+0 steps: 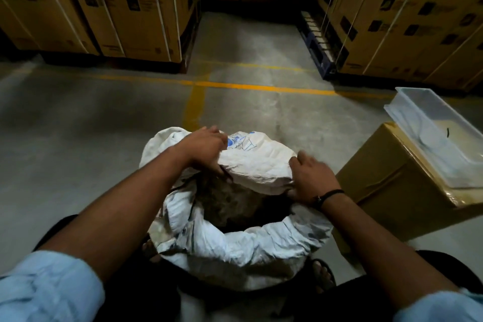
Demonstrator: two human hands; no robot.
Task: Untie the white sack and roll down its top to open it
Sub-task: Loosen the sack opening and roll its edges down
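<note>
The white sack (251, 246) stands on the concrete floor between my feet, its mouth open and dark brownish contents showing inside. The near rim is bunched in a thick roll. The far flap, with blue print, is folded over away from me. My left hand (206, 148) grips the far-left edge of that flap, where a dark string hangs down. My right hand (312, 178) clutches the right edge of the sack's rim, fingers curled over the fabric.
A brown cardboard box (392, 185) sits just right of the sack with a clear plastic tray (431, 133) on top. Stacked strapped cartons on pallets (125, 8) line the back left and right (407, 21). Yellow floor lines (248, 86) cross ahead.
</note>
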